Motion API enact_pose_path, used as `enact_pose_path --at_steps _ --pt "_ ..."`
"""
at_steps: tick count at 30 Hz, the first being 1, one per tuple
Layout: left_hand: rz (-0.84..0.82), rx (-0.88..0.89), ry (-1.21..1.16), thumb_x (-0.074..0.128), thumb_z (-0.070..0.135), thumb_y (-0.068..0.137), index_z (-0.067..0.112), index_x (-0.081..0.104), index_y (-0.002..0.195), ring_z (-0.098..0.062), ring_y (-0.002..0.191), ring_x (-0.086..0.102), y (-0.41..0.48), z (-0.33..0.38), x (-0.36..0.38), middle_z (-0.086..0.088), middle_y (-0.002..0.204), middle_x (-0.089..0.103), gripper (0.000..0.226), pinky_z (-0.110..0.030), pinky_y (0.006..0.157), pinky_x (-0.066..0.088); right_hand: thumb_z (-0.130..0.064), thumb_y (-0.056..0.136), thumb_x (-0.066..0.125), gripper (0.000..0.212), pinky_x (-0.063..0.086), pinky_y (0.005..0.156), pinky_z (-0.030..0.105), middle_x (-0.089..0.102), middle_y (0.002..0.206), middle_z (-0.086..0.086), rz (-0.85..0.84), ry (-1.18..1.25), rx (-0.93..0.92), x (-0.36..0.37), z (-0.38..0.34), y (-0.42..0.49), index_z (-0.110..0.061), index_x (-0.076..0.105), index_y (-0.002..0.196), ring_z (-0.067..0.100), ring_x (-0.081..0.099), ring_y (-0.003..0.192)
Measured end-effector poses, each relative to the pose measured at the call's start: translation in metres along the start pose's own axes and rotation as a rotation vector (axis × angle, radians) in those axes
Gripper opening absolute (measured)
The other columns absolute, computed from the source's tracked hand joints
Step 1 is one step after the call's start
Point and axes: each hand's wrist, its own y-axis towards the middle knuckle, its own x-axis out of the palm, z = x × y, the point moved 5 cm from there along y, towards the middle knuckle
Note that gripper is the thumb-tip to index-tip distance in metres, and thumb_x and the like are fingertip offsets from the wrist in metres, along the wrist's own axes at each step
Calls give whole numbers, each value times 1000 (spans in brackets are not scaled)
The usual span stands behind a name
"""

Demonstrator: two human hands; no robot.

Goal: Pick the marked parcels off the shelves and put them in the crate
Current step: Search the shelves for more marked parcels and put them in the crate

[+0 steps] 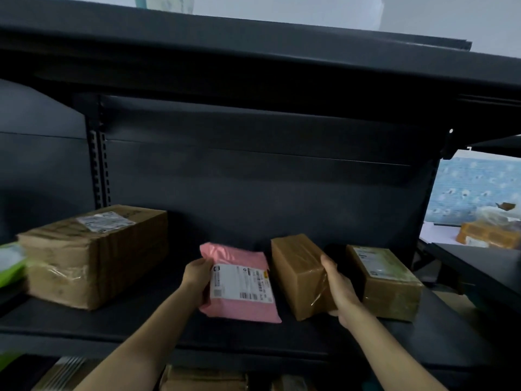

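A pink mailer bag with a white label lies on the dark shelf; my left hand grips its left edge. To its right a brown taped box sits tilted, and my right hand holds its right side, thumb on top. Just right of that hand stands a second small brown box with a label on top. A large cardboard box with a label sits at the shelf's left. No crate is in view.
A green-white package pokes in at the far left. More cardboard parcels fill the shelf below. Another shelf unit at the right carries an orange-brown parcel. The upper shelf overhangs close above.
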Motion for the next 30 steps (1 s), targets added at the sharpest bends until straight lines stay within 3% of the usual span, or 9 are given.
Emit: enact_pose_path --at_steps 5,8,10,15,19,21,25,28,30 --pt "125 -87 138 47 18 96 -5 53 115 -36 97 62 7 -13 -15 -23 108 63 31 -46 91 51 -67 77 52 79 42 93 44 54 124 10 2 53 23 -1 3 2 -16 42 136 26 50 105" --pt "230 72 467 46 21 97 -2 41 133 -30 102 55 -4 6 -15 -23 126 53 44 -41 85 46 -65 79 51 76 38 104 47 52 131 12 11 73 -10 -1 1 2 -14 42 136 29 49 116" --pt "219 248 579 47 22 97 -3 40 135 -35 121 48 -15 18 -4 -23 136 47 46 -43 101 40 -63 81 51 74 36 106 48 53 131 11 19 84 -36 -1 0 -1 -13 45 134 30 49 119" --pt "-84 408 505 48 24 96 8 63 109 -14 86 58 -60 20 51 -2 94 62 25 -28 84 41 -55 83 54 47 41 86 34 62 102 1 64 31 -234 0 -10 -15 -18 61 110 20 57 97" --pt "-193 349 469 48 27 97 5 41 140 -25 129 47 -75 7 81 -10 135 53 50 -31 104 36 -49 78 65 47 45 92 39 65 113 9 334 -652 -796 1 -28 -40 -14 68 110 29 56 114" --pt "-194 326 456 48 26 97 3 36 142 -21 130 44 -76 2 89 -12 142 47 51 -25 105 35 -52 65 75 58 47 90 49 65 117 16 475 -1006 -986 9 -27 -51 -9 71 105 33 58 113" --pt "-243 321 446 47 21 98 2 50 132 -16 119 50 -78 -3 104 -12 137 50 40 -11 87 32 -66 55 72 72 51 81 49 69 111 13 458 -1250 -974 20 -16 -58 -12 72 102 29 63 107" --pt "-266 256 387 47 26 97 5 49 133 -18 114 53 -79 -8 109 -4 129 54 42 -19 93 37 -70 70 57 78 41 98 49 54 135 14 348 -1254 -909 24 -10 -55 -14 60 124 29 46 129" --pt "-291 237 333 45 29 98 8 50 131 -12 94 59 -79 -8 113 2 105 63 39 -19 79 47 -68 80 47 78 27 110 42 32 151 11 236 -1137 -888 18 -6 -50 -17 42 139 25 24 141"
